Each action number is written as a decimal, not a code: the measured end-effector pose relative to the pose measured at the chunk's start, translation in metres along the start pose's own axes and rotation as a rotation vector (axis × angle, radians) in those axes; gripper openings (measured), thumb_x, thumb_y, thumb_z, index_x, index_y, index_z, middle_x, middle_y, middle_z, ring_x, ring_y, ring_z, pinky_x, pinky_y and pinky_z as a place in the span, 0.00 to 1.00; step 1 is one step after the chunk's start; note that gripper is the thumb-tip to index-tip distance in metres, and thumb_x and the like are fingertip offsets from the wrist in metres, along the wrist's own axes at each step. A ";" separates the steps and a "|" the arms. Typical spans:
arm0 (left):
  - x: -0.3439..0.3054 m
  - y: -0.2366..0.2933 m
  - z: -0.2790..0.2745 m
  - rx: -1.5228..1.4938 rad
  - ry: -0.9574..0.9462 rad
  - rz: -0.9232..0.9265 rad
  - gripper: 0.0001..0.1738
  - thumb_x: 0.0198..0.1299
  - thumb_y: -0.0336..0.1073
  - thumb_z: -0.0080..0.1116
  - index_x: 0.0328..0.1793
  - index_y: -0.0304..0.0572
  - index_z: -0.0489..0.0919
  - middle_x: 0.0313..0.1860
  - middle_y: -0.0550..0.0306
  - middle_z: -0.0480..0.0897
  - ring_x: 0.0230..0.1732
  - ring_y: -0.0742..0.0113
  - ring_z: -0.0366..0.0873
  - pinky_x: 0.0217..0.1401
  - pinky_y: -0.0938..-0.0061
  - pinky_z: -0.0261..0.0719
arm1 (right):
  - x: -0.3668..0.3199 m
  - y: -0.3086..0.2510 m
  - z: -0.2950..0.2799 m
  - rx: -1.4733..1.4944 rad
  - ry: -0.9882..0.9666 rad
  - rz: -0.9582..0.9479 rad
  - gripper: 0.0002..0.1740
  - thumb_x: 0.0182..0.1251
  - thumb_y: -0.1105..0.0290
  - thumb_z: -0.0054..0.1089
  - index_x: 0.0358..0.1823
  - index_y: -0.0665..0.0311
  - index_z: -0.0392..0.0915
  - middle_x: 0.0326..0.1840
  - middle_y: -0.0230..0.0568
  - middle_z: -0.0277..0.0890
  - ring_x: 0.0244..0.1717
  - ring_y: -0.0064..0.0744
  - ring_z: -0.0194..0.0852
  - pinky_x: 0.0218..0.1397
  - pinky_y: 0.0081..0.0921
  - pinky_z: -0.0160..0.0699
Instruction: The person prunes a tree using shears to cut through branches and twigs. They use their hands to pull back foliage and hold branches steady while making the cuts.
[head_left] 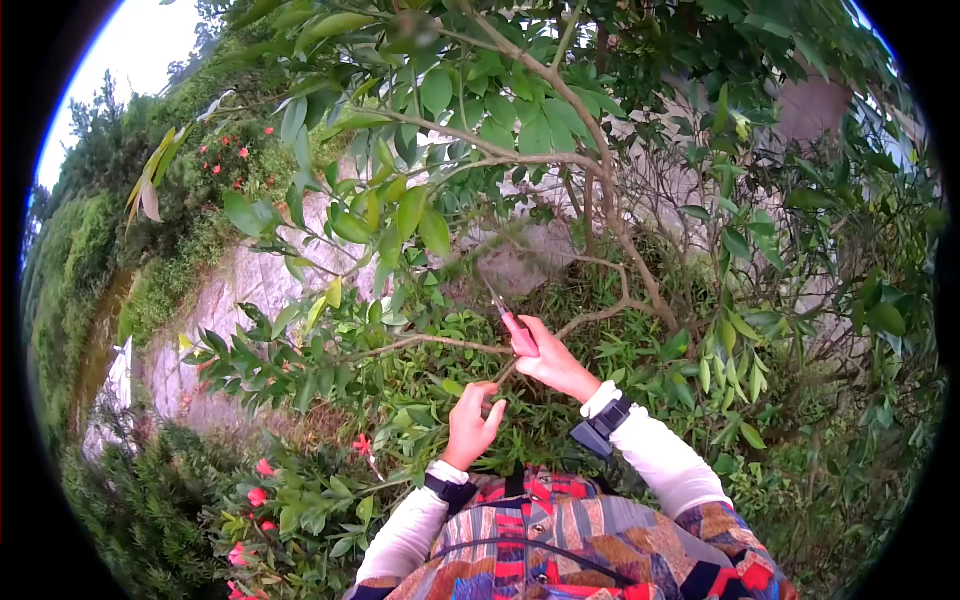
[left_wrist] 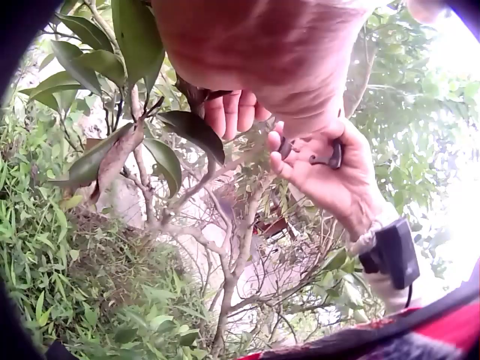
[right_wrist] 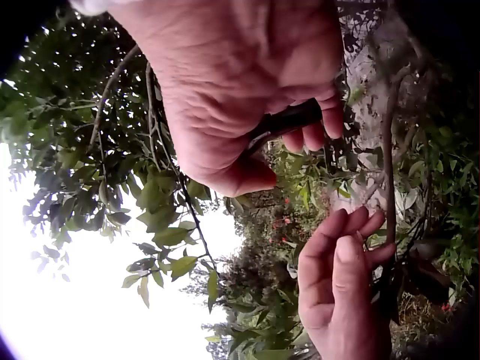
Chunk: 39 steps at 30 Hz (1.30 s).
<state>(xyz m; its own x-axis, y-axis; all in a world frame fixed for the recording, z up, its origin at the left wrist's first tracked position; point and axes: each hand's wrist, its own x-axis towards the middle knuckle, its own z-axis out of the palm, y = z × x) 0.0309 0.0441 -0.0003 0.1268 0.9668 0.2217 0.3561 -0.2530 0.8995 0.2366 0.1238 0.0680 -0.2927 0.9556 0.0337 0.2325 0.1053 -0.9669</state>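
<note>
In the head view my right hand [head_left: 557, 366] grips pink-handled shears [head_left: 521, 337], their narrow blades pointing up and away. The right wrist view has that hand [right_wrist: 240, 82] wrapped about a dark-looking handle [right_wrist: 289, 120]. Below and left of it, my left hand [head_left: 470, 425] has its fingers bent round a thin branch [head_left: 508, 372]. Those bent fingers show beside a brown branch [right_wrist: 389, 165] in the right wrist view, the left hand [right_wrist: 341, 285] lying below the right. Seen from the left wrist, the palm [left_wrist: 262, 60] hides part of the grasp.
A forked branch [head_left: 600, 170] with broad leaves arches over the hands. Another branch [head_left: 430, 340] runs left at hand height. Red flowers [head_left: 257, 496] grow at lower left, dense foliage stands on the right, and a pale rocky slope [head_left: 220, 330] lies behind.
</note>
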 end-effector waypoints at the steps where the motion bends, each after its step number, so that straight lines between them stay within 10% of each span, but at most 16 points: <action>1: -0.001 -0.004 0.002 0.116 0.015 0.099 0.19 0.63 0.30 0.69 0.59 0.38 0.79 0.54 0.47 0.84 0.51 0.54 0.86 0.49 0.66 0.86 | 0.007 -0.010 -0.007 0.030 0.014 0.033 0.40 0.57 0.71 0.65 0.74 0.68 0.64 0.58 0.48 0.77 0.60 0.41 0.79 0.67 0.35 0.74; 7: -0.002 -0.004 0.002 0.273 0.005 0.264 0.07 0.63 0.30 0.66 0.47 0.40 0.82 0.48 0.49 0.85 0.50 0.47 0.85 0.54 0.60 0.84 | 0.064 -0.042 -0.028 -0.148 0.318 -0.009 0.28 0.54 0.69 0.65 0.58 0.71 0.75 0.48 0.47 0.83 0.52 0.45 0.83 0.59 0.37 0.77; 15: 0.002 -0.003 -0.001 0.278 -0.006 0.311 0.03 0.63 0.29 0.65 0.41 0.40 0.83 0.42 0.52 0.85 0.44 0.48 0.85 0.48 0.60 0.84 | 0.122 -0.067 -0.031 -0.352 0.472 -0.051 0.38 0.55 0.65 0.67 0.69 0.72 0.71 0.61 0.62 0.78 0.64 0.60 0.77 0.70 0.46 0.74; 39: 0.003 -0.004 -0.001 0.359 -0.035 0.350 0.02 0.62 0.30 0.66 0.38 0.43 0.84 0.39 0.54 0.86 0.40 0.51 0.85 0.43 0.60 0.80 | 0.135 -0.079 -0.050 -0.507 0.420 -0.088 0.34 0.59 0.61 0.67 0.62 0.73 0.67 0.53 0.67 0.81 0.55 0.67 0.81 0.60 0.52 0.77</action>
<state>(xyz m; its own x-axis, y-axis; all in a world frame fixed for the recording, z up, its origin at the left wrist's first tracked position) 0.0287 0.0484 -0.0026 0.3239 0.8218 0.4688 0.5818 -0.5638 0.5863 0.2245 0.2585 0.1613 0.0318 0.9526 0.3024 0.6618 0.2067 -0.7207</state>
